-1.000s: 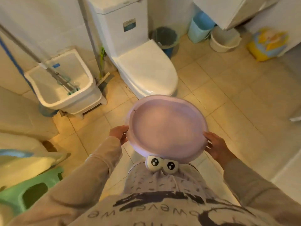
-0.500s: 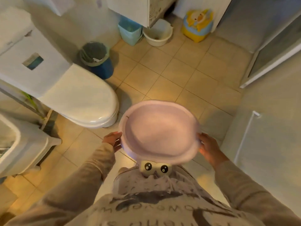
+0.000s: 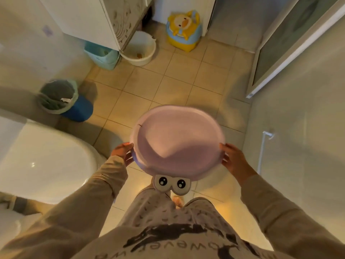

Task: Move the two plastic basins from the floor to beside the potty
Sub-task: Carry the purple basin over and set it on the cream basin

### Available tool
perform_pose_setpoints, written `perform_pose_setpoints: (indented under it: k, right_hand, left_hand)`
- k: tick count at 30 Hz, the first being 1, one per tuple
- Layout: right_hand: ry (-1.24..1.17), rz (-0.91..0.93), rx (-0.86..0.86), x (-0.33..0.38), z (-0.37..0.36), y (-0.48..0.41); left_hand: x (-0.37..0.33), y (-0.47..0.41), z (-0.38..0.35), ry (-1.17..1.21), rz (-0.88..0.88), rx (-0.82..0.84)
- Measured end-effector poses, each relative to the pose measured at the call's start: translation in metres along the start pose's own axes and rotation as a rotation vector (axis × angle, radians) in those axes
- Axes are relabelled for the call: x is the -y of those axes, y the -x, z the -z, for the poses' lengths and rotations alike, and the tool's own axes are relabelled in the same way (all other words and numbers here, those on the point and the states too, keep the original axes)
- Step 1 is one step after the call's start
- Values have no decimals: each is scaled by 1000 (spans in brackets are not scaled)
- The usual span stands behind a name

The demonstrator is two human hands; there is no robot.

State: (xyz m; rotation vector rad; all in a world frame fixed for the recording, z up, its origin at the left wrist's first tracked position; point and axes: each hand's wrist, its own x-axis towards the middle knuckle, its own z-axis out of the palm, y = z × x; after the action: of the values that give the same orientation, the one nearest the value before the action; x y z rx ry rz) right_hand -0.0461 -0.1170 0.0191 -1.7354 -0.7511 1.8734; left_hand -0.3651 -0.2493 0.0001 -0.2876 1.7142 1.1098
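I hold a round pink plastic basin (image 3: 177, 143) level in front of my waist, above the tiled floor. My left hand (image 3: 123, 152) grips its left rim and my right hand (image 3: 231, 161) grips its right rim. The yellow and blue duck-shaped potty (image 3: 183, 30) stands on the floor at the far wall, straight ahead. A white basin (image 3: 140, 48) sits on the floor just left of the potty, half under a cabinet. Whether the pink basin is one or two stacked cannot be told.
A white toilet (image 3: 46, 165) with its lid down is at my left. A blue bin (image 3: 61, 98) with a liner stands beyond it. A light blue bucket (image 3: 101, 55) sits under the white cabinet (image 3: 89, 19). A glass door frame (image 3: 291, 47) runs along the right.
My view has swung right, from the toilet and mop sink toward the potty. The pink basin stays held in both hands at the same height.
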Motion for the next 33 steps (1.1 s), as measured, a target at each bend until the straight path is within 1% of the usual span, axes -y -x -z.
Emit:
perform_pose_setpoints:
  k: [5, 10, 14, 21, 25, 33]
  right_hand:
    - [-80, -35, -120, 49, -20, -51]
    - [-140, -31, -184, 102, -37, -95]
    - [-202, -36, -216, 140, -51, -124]
    - [-195, -20, -186, 199, -49, -189]
    - [-160, -27, -154, 243, -42, -239]
    - [-10, -28, -44, 359, -23, -335]
  left_hand:
    - [-70, -45, -57, -30, 19, 33]
    - [-145, -77, -106, -59, 16, 104]
    - [-199, -97, -142, -126, 12, 123]
    - [-255, -131, -205, -151, -9, 147]
    - [-277, -151, -249, -87, -19, 130]
    - [-305, -171, -342, 127, 46, -12]
